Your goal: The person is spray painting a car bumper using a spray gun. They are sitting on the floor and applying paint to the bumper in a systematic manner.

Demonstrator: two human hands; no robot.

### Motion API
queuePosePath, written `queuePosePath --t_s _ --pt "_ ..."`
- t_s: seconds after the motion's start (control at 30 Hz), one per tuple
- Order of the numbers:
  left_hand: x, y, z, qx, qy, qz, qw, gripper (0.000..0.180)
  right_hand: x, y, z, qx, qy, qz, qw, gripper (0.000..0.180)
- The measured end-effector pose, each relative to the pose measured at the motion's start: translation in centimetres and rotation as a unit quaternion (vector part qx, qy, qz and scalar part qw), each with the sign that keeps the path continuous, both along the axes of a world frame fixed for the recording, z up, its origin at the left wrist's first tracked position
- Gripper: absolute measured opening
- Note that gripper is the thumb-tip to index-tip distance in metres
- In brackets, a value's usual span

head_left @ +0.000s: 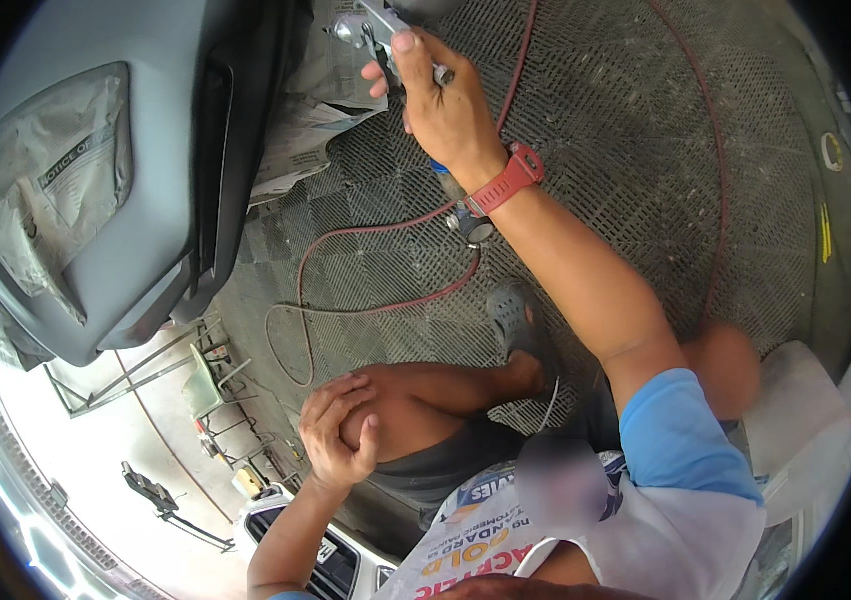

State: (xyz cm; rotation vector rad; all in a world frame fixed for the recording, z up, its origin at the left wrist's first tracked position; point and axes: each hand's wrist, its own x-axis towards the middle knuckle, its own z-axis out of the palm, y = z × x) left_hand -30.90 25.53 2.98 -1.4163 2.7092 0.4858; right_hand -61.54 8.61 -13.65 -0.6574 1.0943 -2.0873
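My right hand (450,115), with a red watch (505,182) on its wrist, reaches to the top of the view. It is closed around a silver spray gun (353,32), with the thumb on top and the gun's body partly covered by the fingers. Just left of the gun stands a grey-primed car body (160,60). Its headlight area is masked with newspaper and film (50,180). My left hand (338,430) rests open on my bent knee, fingers spread over it and holding nothing.
A red air hose (375,228) curls over the dark grid floor mat (605,130), with a round gauge fitting (472,226) below my right wrist. Newspaper (300,150) lies beside the car. At lower left are a green chair (207,380), metal stands and a white car (335,565).
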Motion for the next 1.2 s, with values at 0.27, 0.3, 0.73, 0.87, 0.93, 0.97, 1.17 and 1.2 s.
queuePosePath --t_s 0.27,0.3,0.73,0.87,0.93,0.97,1.17,1.2 --pt "-2.1 0.6 0.4 -0.021 0.024 0.013 0.999 0.024 -0.1 3.5 6.8 -0.047 -0.005 0.115 0.992 0.066" --pt "-2.1 0.7 0.4 -0.025 0.029 0.019 0.999 0.024 -0.2 3.7 7.2 -0.052 0.011 0.132 0.990 0.067" --pt "0.2 4.2 2.5 -0.063 0.046 0.100 0.992 0.021 -1.8 3.7 10.7 0.011 0.181 0.046 0.982 0.060" --pt "2.1 7.2 2.8 -0.064 0.056 0.145 0.986 0.024 -1.1 2.3 13.8 0.041 0.220 0.125 0.967 0.054" --pt "3.1 9.3 3.1 -0.066 0.060 0.167 0.982 0.026 -0.7 0.3 14.6 0.023 0.270 0.089 0.959 0.056" --pt "3.9 10.3 3.2 -0.072 0.068 0.182 0.978 0.025 -1.2 -0.4 15.5 0.033 0.276 0.116 0.954 0.058" --pt "9.2 17.1 4.3 -0.110 0.143 0.340 0.923 0.027 1.6 1.2 17.1 0.128 0.254 0.279 0.917 0.060" --pt "9.8 17.7 4.6 -0.107 0.142 0.344 0.922 0.031 2.8 1.4 16.6 0.097 0.260 0.273 0.921 0.061"
